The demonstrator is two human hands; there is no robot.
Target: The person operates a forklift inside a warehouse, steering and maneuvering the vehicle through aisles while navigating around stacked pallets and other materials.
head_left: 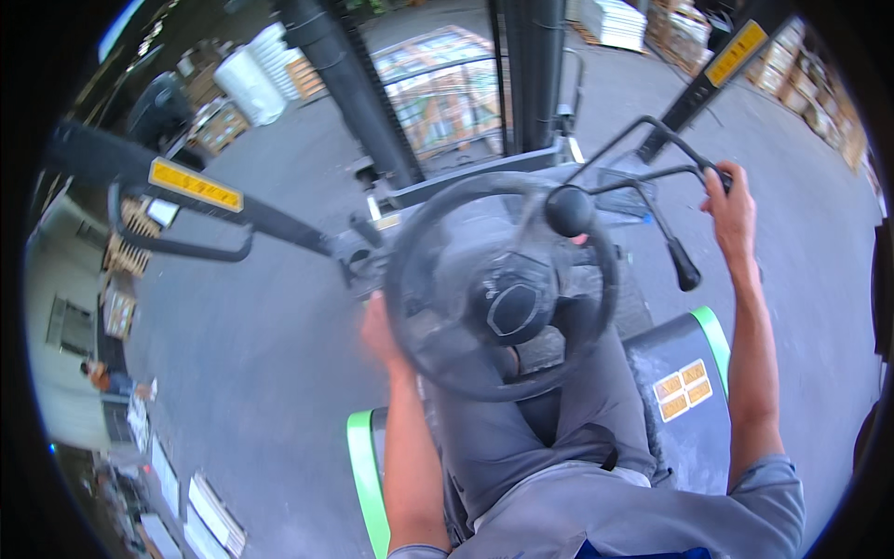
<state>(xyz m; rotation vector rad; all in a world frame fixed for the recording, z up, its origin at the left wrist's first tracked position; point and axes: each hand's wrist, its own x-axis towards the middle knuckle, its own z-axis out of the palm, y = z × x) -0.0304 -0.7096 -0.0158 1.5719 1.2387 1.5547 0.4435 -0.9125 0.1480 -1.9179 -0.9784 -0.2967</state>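
Observation:
I sit at the controls of a forklift, with a black steering wheel (pixel 399 270) in front of me. A round black spinner knob (pixel 569 211) stands at the wheel's upper right. My right hand (pixel 731 205) reaches forward on the right, fingers closed round the end of a black control lever (pixel 666 124). Another lever with a black grip (pixel 684 265) hangs nearer, free of the hand. By the wheel's left rim is my left hand (pixel 380 334); motion smears it and its fingers are partly hidden, so I cannot make out whether it grips anything.
Beyond the dark mast (pixel 358 93) stands a wrapped pallet load (pixel 442 88). Stacked cartons (pixel 792 65) line the far right. White rolls (pixel 250 84) and wooden pallets (pixel 135 233) stand left. A person (pixel 110 380) is at the far left, near flat panels (pixel 214 512).

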